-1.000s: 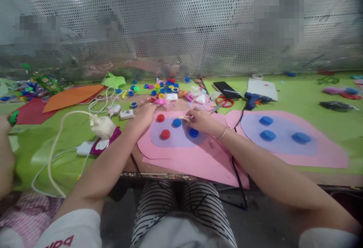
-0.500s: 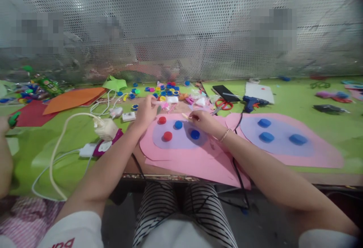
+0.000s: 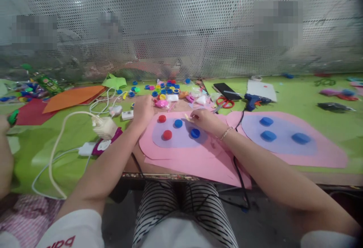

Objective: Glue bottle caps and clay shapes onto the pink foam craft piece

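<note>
My right hand (image 3: pixel 204 121) pinches a small pale, pointed piece (image 3: pixel 188 118), too small to name, over the top of the near pink paper (image 3: pixel 147 142). A lilac paper shape lies on that paper, with a blue bottle cap (image 3: pixel 178 123), another blue cap (image 3: pixel 195 133) and a red cap (image 3: pixel 167 135) on it. One more red cap (image 3: pixel 162 118) sits at the shape's upper left edge. At the paper's upper left, my left hand (image 3: pixel 143 110) is closed, fingers curled away from view; anything inside is hidden. A bright pink item (image 3: pixel 161 103) lies just right of it.
Scissors (image 3: pixel 225 103), a phone (image 3: pixel 227 91) and a blue glue gun (image 3: pixel 255 101) lie behind to the right. A second pink shape (image 3: pixel 326 153) bears blue caps. Left are cables, a plug adapter (image 3: pixel 105 127) and orange paper (image 3: pixel 73 98). Another person's arm (image 3: pixel 5 157) shows far left.
My left hand has drawn back slightly left and its fingers have curled in, leaving the bright pink item more exposed. My right hand stays nearly still with the pale piece.
</note>
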Motion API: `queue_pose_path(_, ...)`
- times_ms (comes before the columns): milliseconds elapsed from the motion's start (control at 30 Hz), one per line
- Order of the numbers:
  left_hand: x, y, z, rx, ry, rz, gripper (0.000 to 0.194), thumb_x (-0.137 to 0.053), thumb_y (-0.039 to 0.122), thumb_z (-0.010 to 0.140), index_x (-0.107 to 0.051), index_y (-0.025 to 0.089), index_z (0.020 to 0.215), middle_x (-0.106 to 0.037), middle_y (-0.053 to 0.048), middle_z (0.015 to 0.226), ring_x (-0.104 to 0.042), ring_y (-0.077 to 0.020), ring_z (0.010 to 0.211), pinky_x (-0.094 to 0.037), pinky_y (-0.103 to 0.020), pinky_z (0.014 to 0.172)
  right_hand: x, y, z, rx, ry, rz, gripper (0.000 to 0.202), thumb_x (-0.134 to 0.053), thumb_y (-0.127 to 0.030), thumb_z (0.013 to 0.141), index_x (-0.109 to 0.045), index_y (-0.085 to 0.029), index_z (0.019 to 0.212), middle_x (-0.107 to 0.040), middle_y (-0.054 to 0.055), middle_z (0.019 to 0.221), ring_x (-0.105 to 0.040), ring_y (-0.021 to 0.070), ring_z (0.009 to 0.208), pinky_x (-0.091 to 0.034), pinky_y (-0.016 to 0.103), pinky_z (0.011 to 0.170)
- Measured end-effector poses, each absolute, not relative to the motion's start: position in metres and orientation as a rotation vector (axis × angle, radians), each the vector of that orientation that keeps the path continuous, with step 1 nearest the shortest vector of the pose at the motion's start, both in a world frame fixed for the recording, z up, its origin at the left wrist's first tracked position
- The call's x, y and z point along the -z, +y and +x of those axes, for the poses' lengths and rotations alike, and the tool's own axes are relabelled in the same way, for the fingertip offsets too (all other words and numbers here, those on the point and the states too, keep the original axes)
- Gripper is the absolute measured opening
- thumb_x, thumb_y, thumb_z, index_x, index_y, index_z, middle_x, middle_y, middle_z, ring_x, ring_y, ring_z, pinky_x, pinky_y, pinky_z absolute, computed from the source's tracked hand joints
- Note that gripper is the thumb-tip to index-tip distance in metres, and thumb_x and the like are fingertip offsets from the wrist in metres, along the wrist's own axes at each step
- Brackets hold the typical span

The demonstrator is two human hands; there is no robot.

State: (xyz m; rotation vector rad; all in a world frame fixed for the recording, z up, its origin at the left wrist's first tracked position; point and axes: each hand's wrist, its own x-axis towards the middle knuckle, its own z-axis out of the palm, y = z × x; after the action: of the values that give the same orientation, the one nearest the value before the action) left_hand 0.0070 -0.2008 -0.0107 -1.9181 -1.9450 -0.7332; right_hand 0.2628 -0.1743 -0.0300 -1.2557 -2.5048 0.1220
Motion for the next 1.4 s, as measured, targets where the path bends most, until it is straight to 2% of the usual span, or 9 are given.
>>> queue_pose_path(167,0.016,-0.204,0.012,0.419,-2.042,-1.957,0.029,-0.037,0.006,0.077,-0.053,0.013,0.101,-0.060,-0.015,0.101,-0.055,-0.0258,0.100,-0.042,-0.036,0.083,0.032,-0.176,0.260,-0.054,-2.471,-1.204,0.035,-0.041,-0.036,0.089,-0.062,-0.014,0.072,-0.061,0.008,0.074,-0.053,0.0150,0.069,-0.036,0.025,0.064)
queue_pose_path(433,0.023,-0.204,0.021,0.374,-2.178,-2.041,0.038,-0.047,0.032,0.082,-0.046,0.008,0.112,-0.056,-0.020,0.110,-0.049,-0.0296,0.112,-0.038,-0.039,0.091,0.036,-0.175,0.260,-0.079,-2.484,-1.166,0.030,-0.042,-0.031,0.087,-0.060,-0.015,0.069,-0.060,0.007,0.070,-0.053,0.0150,0.067,-0.035,0.024,0.062)
queue_pose_path(567,0.025,-0.206,0.019,0.363,-2.179,-2.061,0.035,-0.045,0.020,0.082,-0.045,0.011,0.116,-0.054,-0.019,0.114,-0.048,-0.0280,0.113,-0.038,-0.038,0.092,0.034,-0.177,0.259,-0.096,-2.493,-1.198,0.029,-0.043,-0.030,0.087,-0.060,-0.015,0.069,-0.062,0.008,0.073,-0.053,0.0150,0.068,-0.034,0.024,0.062)
queue_pose_path(733,0.015,-0.199,0.020,0.287,-2.137,-1.988,0.053,-0.039,0.005,0.077,-0.033,0.009,0.130,-0.047,-0.021,0.120,-0.049,-0.0277,0.112,-0.039,-0.038,0.091,0.034,-0.176,0.257,-0.087,-2.453,-1.284,0.035,-0.042,-0.036,0.088,-0.061,-0.014,0.068,-0.062,0.009,0.072,-0.054,0.0156,0.068,-0.036,0.024,0.064)
queue_pose_path(867,0.001,-0.168,0.012,0.146,-2.165,-1.957,0.043,-0.036,0.006,0.078,-0.044,0.005,0.120,-0.049,-0.023,0.116,-0.053,-0.0289,0.105,-0.042,-0.039,0.087,0.034,-0.175,0.257,-0.095,-2.414,-1.307,0.035,-0.043,-0.038,0.087,-0.062,-0.014,0.071,-0.063,0.011,0.075,-0.056,0.0159,0.070,-0.035,0.024,0.063)
queue_pose_path(1000,0.002,-0.134,-0.005,-0.015,-2.141,-2.096,0.043,-0.044,0.009,0.076,-0.050,0.013,0.118,-0.052,-0.016,0.120,-0.053,-0.0240,0.108,-0.041,-0.032,0.090,0.034,-0.174,0.258,-0.147,-2.421,-1.312,0.036,-0.042,-0.039,0.087,-0.063,-0.014,0.070,-0.064,0.009,0.071,-0.055,0.0149,0.065,-0.034,0.024,0.059)
queue_pose_path(1133,0.012,-0.123,-0.015,-0.089,-2.229,-2.042,0.027,-0.047,0.015,0.076,-0.061,0.013,0.099,-0.063,-0.016,0.104,-0.058,-0.0280,0.098,-0.044,-0.038,0.084,0.034,-0.173,0.258,-0.157,-2.420,-1.309,0.034,-0.043,-0.036,0.086,-0.064,-0.014,0.072,-0.065,0.009,0.072,-0.054,0.0141,0.064,-0.034,0.023,0.060)
queue_pose_path(1267,0.011,-0.129,-0.016,-0.039,-2.274,-1.904,0.028,-0.040,0.013,0.078,-0.060,0.009,0.097,-0.063,-0.021,0.099,-0.058,-0.0332,0.097,-0.045,-0.044,0.079,0.033,-0.175,0.257,-0.176,-2.425,-1.316,0.032,-0.043,-0.033,0.087,-0.064,-0.014,0.074,-0.064,0.009,0.074,-0.055,0.0145,0.068,-0.036,0.023,0.062)
queue_pose_path(1400,-0.005,-0.147,-0.005,0.254,-2.281,-1.835,0.030,-0.047,0.020,0.077,-0.053,0.010,0.104,-0.062,-0.019,0.096,-0.060,-0.0289,0.091,-0.045,-0.036,0.075,0.032,-0.176,0.259,-0.183,-2.386,-1.254,0.022,-0.046,-0.028,0.085,-0.063,-0.013,0.080,-0.063,0.011,0.084,-0.057,0.0170,0.079,-0.040,0.026,0.071)
